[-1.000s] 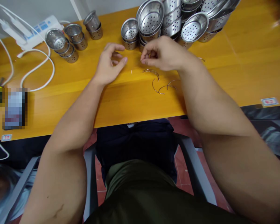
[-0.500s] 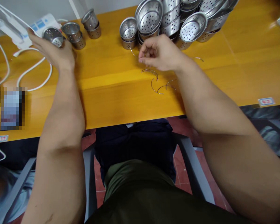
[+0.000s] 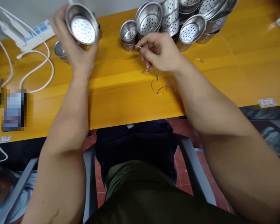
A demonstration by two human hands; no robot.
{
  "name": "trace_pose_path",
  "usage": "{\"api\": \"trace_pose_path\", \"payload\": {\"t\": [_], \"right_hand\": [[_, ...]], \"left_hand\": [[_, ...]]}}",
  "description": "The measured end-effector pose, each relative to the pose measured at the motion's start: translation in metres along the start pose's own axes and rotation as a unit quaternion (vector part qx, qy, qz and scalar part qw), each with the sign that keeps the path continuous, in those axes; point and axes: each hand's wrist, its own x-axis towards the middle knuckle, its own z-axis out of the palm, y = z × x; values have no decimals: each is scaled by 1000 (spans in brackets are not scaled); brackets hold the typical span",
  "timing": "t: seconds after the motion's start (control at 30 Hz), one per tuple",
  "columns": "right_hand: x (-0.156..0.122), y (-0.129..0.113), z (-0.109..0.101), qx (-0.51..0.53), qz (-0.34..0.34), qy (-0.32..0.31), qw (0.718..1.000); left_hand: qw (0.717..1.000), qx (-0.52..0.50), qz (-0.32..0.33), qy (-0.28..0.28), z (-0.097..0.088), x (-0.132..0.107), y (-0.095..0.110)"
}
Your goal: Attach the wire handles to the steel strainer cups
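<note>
My left hand point(image 3: 73, 51) grips a perforated steel strainer cup point(image 3: 82, 24) and holds it up above the yellow table point(image 3: 242, 68), its open mouth tilted toward me. My right hand point(image 3: 162, 51) hovers over the table's middle, fingers pinched on a thin curved wire handle point(image 3: 138, 46). Several more loose wire handles point(image 3: 158, 84) lie on the wood just below that hand.
A heap of strainer cups point(image 3: 177, 18) stands at the back centre and right. Another cup point(image 3: 59, 49) sits behind my left hand. White cables point(image 3: 40, 67) and a power strip point(image 3: 35, 31) lie at the back left. A blurred-out object point(image 3: 14, 109) rests near the left front edge.
My left hand went left to the small cups, picked one up and has lifted it toward the middle. My right hand stayed in place, pinching a wire handle.
</note>
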Motion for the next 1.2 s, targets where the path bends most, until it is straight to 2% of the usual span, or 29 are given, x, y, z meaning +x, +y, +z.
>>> {"api": "trace_pose_path", "payload": {"t": [0.13,0.2,0.27,0.3,0.37,0.4,0.43,0.47,0.6,0.7,0.83,0.87,1.0,1.03,1.1,1.2], "right_hand": [[5,0,-2,-68,1,41,997],[7,-2,-4,-100,-6,51,994],[8,-4,-6,-119,-5,60,991],[7,-6,-6,-127,1,64,990],[7,-8,-7,-134,17,59,989],[7,-8,-7,-131,20,51,990],[6,-8,-6,-122,18,46,991],[6,-7,-5,-112,11,47,993],[6,-5,0,-83,-3,48,995],[5,-8,1,-75,15,37,996],[3,-14,-3,-76,28,35,996],[3,-15,-4,-85,20,33,996],[6,-2,-7,-127,-67,43,989],[9,4,-8,-123,-96,55,986],[14,18,-7,-93,-135,68,984],[20,35,-6,-42,-137,59,988]], "left_hand": [[1000,0,1,11,20,-32,6],[999,10,5,36,34,-46,-9],[994,14,36,104,48,-49,-38],[983,7,83,166,54,-47,-54],[934,-21,201,295,63,-42,-81],[924,-31,216,315,65,-40,-89],[954,-20,177,242,65,-40,-92],[969,-12,141,204,63,-40,-91],[970,-7,112,215,53,-48,-71],[976,-14,97,196,52,-51,-69],[972,-17,105,208,57,-51,-84],[976,-9,95,197,58,-52,-88],[990,3,-23,140,62,-56,-103],[989,-20,-34,145,64,-57,-109],[982,-96,-9,161,69,-57,-123],[972,-170,47,153,74,-56,-141]]}}
